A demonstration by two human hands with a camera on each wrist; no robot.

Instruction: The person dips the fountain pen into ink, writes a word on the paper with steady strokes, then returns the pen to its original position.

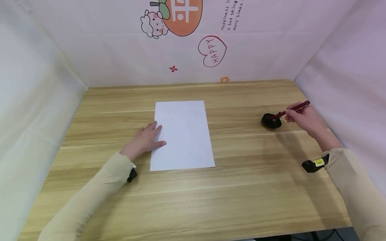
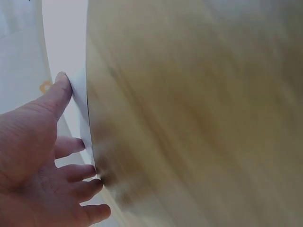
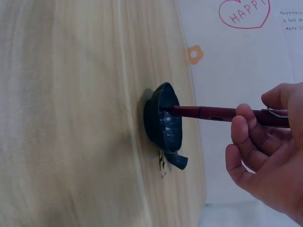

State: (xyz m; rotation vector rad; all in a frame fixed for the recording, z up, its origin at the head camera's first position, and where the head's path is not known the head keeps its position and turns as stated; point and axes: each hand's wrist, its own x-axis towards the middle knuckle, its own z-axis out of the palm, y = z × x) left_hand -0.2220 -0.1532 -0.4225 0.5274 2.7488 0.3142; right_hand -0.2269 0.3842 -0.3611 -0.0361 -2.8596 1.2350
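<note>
Dark dish (image 3: 153, 122), red pen (image 3: 218, 114) reaching inside

From here I see white paper (image 1: 184, 137), a dark red pen (image 1: 297, 106), right, a black dish (image 1: 269, 122), beige sleeves (image 1: 101, 179), streaky tan table (image 1: 256, 190).

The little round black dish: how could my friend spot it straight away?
On the light wooden table, look right from the white rectangular paper sheet toward the person's right hand. Near it sits the round black dish, with a slim dark red pen reaching into it. Unlike the sheet and pen, it's hollow, with a short stub sticking out.
</note>
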